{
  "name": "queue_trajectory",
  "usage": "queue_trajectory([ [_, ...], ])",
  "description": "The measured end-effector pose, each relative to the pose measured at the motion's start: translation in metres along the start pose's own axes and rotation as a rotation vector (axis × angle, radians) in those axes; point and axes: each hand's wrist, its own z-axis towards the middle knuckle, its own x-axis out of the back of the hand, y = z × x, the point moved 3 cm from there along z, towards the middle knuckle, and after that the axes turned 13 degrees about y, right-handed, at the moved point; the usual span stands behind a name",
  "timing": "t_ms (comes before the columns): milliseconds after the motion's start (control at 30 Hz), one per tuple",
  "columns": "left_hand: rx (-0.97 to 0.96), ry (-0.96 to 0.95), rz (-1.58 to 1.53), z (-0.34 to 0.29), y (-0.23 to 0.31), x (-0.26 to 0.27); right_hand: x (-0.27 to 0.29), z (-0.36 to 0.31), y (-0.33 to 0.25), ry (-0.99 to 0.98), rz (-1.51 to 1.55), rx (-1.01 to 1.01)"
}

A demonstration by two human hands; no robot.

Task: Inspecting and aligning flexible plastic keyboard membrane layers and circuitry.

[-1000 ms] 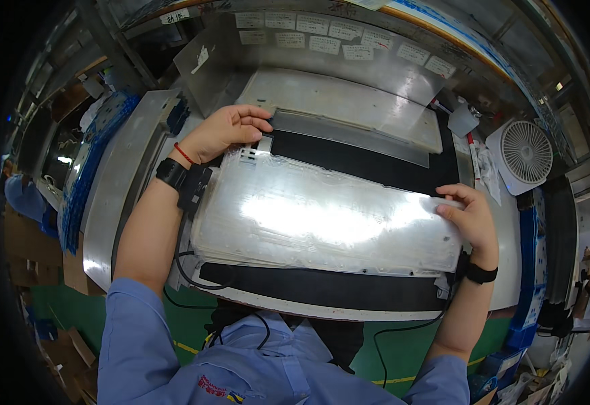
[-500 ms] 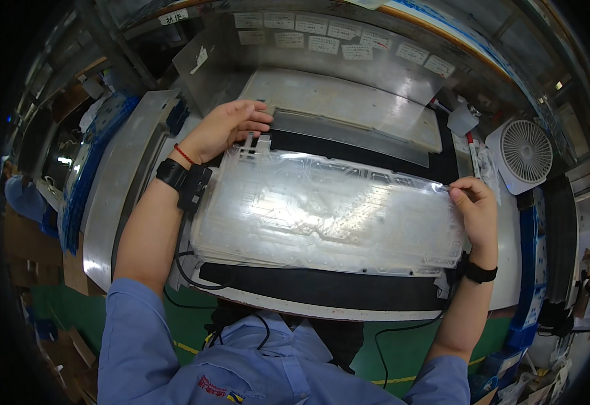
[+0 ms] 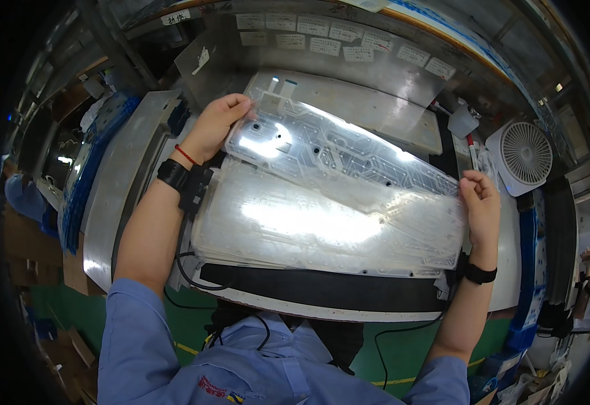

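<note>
In the middle of the frame, both hands hold a clear membrane circuit sheet (image 3: pixel 328 152), printed with fine traces, by its opposite ends. The left hand (image 3: pixel 219 125), left of upper centre, has its fingertips closed on the sheet's upper left corner; the right hand (image 3: pixel 482 202), right of centre, pinches the right end between thumb and fingers. The sheet slants down from upper left to lower right over a stack of similar translucent sheets (image 3: pixel 288 226); whether its lower edge touches the stack I cannot tell. The stack lies on a black mat (image 3: pixel 288 287) at lower centre, on a pale workbench (image 3: pixel 507 260). Behind the held sheet, at upper centre, lies a flat pale plate (image 3: pixel 376 111). A round white fan (image 3: pixel 526 150) stands at the right.
</note>
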Motion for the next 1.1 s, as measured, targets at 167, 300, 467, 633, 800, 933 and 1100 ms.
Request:
queue_trajectory([
  [167,0.011,0.084,-0.057,0.007,-0.001,0.015,-0.001,0.001,-0.003,0.019,0.085,-0.085],
  [300,0.006,0.159,-0.087,0.004,0.001,0.007,-0.001,0.001,-0.002,-0.072,0.017,-0.052],
  [467,0.02,0.133,-0.051,0.005,-0.001,0.01,-0.002,0.0,-0.001,-0.049,0.054,-0.051],
  [633,0.004,0.173,-0.046,0.006,-0.001,0.013,0.003,0.002,0.001,-0.042,0.007,-0.035],
  [800,-0.014,0.12,-0.086,0.006,0.002,0.016,0.004,0.002,0.002,0.038,0.061,-0.047],
  [933,-0.01,0.109,-0.109,0.004,0.005,0.013,0.006,0.005,0.006,0.032,0.103,-0.061],
  [1100,-0.01,0.103,-0.149,0.002,0.007,0.014,0.008,0.006,0.008,0.038,0.106,-0.053],
])
